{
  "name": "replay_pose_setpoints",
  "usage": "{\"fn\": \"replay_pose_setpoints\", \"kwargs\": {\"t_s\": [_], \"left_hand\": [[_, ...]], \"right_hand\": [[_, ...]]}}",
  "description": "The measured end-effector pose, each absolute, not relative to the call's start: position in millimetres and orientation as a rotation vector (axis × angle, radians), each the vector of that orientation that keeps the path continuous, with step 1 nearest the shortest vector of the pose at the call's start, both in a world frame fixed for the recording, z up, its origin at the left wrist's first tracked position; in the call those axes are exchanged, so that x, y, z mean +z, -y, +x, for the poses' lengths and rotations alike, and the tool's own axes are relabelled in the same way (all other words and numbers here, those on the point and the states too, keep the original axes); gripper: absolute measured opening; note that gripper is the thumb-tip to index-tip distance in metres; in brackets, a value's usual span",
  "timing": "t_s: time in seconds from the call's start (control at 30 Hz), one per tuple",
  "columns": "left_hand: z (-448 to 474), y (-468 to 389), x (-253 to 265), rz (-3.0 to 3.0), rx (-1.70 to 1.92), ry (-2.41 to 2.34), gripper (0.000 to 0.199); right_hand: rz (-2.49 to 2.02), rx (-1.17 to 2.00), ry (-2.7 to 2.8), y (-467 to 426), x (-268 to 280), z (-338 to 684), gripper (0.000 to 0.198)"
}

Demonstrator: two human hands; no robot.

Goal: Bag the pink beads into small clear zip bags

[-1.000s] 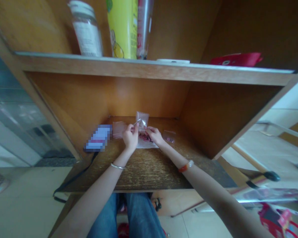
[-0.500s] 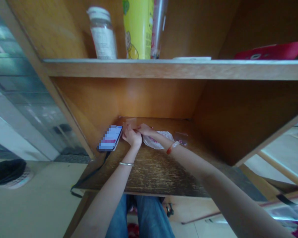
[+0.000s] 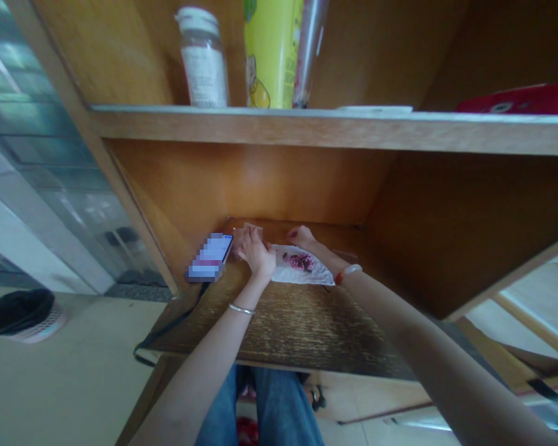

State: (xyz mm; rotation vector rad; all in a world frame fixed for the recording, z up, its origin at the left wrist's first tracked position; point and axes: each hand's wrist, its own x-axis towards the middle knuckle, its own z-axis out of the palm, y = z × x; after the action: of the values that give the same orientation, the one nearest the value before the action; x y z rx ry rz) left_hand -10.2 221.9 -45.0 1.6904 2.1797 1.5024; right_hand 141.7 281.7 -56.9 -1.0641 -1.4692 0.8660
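My left hand (image 3: 258, 253) is at the back left of the desk board, its fingers closed on a small clear plastic bag (image 3: 255, 228). Part of the bag is hidden behind the fingers. My right hand (image 3: 302, 236) hovers to the right of it with fingers curled together; anything between them is too small to make out. Below the right hand lies a white sheet or wrapper (image 3: 320, 274) with a heap of pink and dark red beads (image 3: 299, 262) on it. Another clear bag (image 3: 346, 253) shows partly behind my right wrist.
A phone (image 3: 211, 257) with its screen lit lies left of my left hand, a black strap (image 3: 181, 319) trailing from it. Overhead, the shelf edge (image 3: 279, 129) carries a white-capped jar (image 3: 204, 62), a yellow container (image 3: 274, 56) and a red item (image 3: 525, 99). A bin (image 3: 32, 316) stands on the floor.
My right hand has moved away from my left hand to the right, uncovering the beads. The left hand stays at the clear bag. The view has shifted slightly.
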Motion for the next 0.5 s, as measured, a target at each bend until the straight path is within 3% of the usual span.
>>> {"fn": "replay_pose_setpoints", "kwargs": {"t_s": [0.2,0.5], "left_hand": [[-5,-216,-50,2.021,1.223,-2.08,0.054],[-11,-221,-57,1.967,1.009,-2.241,0.058]], "right_hand": [[-1.172,0.761,1.655,-313,-49,125,0.006],[-1.117,0.687,1.908,-299,-54,143,0.007]]}}
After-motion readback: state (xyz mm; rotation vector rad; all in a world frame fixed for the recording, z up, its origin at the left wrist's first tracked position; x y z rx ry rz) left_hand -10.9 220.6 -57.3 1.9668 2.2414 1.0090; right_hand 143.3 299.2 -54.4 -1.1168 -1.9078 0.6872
